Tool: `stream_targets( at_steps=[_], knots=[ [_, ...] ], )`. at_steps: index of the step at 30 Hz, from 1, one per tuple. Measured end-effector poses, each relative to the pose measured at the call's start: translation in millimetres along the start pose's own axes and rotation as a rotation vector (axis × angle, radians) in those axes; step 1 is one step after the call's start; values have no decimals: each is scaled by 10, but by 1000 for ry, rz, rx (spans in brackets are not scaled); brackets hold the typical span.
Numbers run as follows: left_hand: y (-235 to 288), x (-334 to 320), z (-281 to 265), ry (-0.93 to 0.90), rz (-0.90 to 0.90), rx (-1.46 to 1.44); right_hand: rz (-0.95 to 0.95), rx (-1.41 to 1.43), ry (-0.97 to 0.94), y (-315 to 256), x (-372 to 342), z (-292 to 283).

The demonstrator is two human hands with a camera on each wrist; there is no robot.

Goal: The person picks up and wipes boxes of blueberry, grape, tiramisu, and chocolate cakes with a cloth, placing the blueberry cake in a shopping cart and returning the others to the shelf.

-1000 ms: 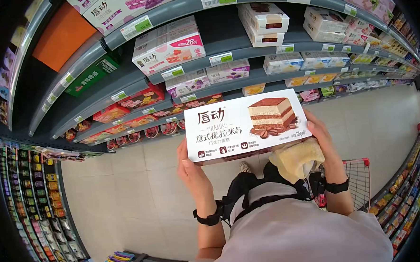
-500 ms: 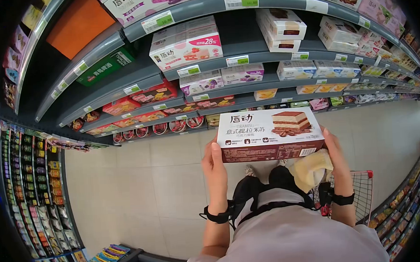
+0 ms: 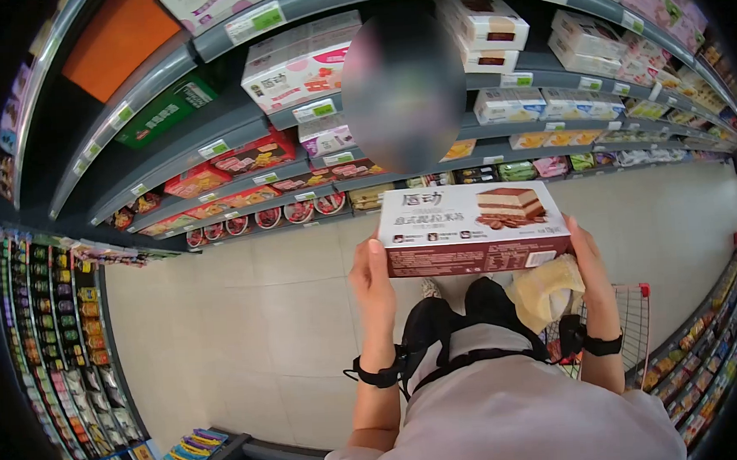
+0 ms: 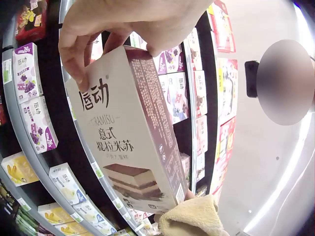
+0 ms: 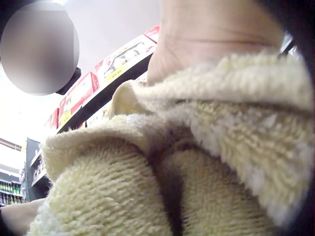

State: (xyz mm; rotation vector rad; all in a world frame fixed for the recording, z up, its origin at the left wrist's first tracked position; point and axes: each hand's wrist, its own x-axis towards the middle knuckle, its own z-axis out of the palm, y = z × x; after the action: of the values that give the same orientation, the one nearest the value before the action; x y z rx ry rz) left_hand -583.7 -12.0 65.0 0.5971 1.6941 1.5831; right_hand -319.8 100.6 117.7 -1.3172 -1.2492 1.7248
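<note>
A white and maroon tiramisu cake box (image 3: 468, 218) is held level in front of the body, its printed top and maroon long side facing up at the head camera. My left hand (image 3: 373, 281) grips its left end, thumb along the near edge. In the left wrist view, fingers of the left hand (image 4: 118, 29) wrap over the end of the box (image 4: 125, 128). At the opposite end, my right hand (image 3: 587, 260) holds the box and also a yellow terry cloth (image 3: 545, 294), which hangs below it. The cloth (image 5: 103, 182) fills most of the right wrist view, hiding the right fingers.
Curved shelves ahead carry pink-printed cartons (image 3: 297, 67), white cake boxes (image 3: 483, 28), red packs (image 3: 256, 152) and several tubs (image 3: 268, 216). A wire shopping cart (image 3: 635, 316) stands by the right arm. More stocked racks (image 3: 52, 321) line the left side, others the right.
Over the last second the box has shifted right in view and tilted, bringing its maroon side into sight. In the last half second both hands keep their hold, and the box stays nearly still.
</note>
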Motion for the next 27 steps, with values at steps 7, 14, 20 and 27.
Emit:
stream_targets(
  at_steps=[7, 14, 20, 27],
  knots=[
    [59, -7, -96, 67, 24, -112, -129, -16, -119, -52, 45, 66],
    [70, 11, -152, 54, 144, -152, -148, -29, -160, -102, 15, 86],
    [86, -1, -127, 28, 192, -200, -180, -53, -164, -98, -10, 46],
    [-29, 40, -110, -9, 270, -158, -150, -105, -173, 111, 14, -156]
  ],
)
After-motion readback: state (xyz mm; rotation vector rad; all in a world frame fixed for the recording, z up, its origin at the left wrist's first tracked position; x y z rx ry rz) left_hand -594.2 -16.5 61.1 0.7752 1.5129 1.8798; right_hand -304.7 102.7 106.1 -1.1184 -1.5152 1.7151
